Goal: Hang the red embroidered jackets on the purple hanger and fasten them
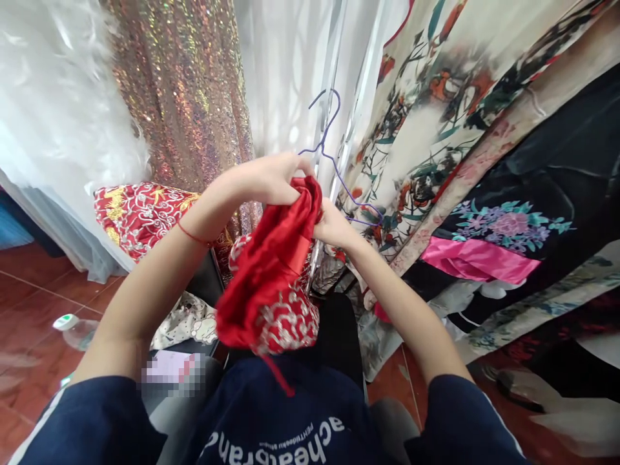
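The left hand (271, 179) pinches the top of a red dress (271, 278) with silver stitching, held up in front of the chest. The right hand (334, 226) grips the same cloth beside a purple wire hanger (339, 177). Flowered robes (436, 116) hang close by.

Glossy red satin garment (276, 258), thin wire hanger (339, 174)
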`<act>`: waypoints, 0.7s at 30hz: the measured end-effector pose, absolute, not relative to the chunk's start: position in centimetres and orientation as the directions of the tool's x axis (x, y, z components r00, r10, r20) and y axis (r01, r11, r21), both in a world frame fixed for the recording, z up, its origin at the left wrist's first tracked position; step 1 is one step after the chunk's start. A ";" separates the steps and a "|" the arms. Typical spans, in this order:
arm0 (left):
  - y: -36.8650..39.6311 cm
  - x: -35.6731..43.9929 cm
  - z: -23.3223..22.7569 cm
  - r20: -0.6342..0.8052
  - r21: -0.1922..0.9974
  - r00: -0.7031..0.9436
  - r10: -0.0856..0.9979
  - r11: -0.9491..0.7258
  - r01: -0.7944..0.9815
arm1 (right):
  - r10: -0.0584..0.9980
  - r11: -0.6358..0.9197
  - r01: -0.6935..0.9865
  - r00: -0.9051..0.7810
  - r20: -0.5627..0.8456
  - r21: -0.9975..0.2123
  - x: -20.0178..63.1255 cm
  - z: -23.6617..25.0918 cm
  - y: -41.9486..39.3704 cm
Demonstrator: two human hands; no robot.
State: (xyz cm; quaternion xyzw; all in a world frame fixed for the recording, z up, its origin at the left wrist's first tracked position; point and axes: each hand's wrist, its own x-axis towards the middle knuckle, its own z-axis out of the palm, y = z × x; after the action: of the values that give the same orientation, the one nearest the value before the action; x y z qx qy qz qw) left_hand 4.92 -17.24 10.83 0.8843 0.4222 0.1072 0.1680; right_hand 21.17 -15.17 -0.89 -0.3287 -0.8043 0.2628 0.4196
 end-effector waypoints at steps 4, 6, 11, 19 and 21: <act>-17.4 0.9 11.2 0.106 0.465 0.621 0.777 -0.591 0.660 | 0.767 0.638 0.294 -0.168 0.619 -0.712 21.6 0.2 -15.0; -17.0 -0.6 10.5 0.111 0.431 0.625 0.773 -0.604 0.670 | 0.749 0.628 0.353 -0.034 0.661 -0.693 22.3 0.3 -14.1; -13.9 -0.5 6.7 0.173 0.286 0.530 0.830 -0.557 0.780 | 0.668 0.620 0.507 0.060 0.742 -0.599 23.5 0.6 -11.8; -5.1 -0.3 5.4 0.433 0.125 0.285 0.855 -0.370 0.921 | 0.573 0.705 0.580 -0.125 0.810 -0.408 20.6 0.1 -8.9; -3.2 -1.0 5.3 0.451 0.106 0.286 0.845 -0.369 0.923 | 0.595 0.688 0.587 -0.118 0.795 -0.427 19.6 -0.6 -7.0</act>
State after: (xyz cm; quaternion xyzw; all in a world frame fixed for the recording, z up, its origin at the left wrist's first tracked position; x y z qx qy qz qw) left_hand -0.97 -3.22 5.33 0.7971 0.5548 0.2218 -0.0879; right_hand 19.59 -7.04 -0.63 -0.3952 -0.7478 0.0039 0.5335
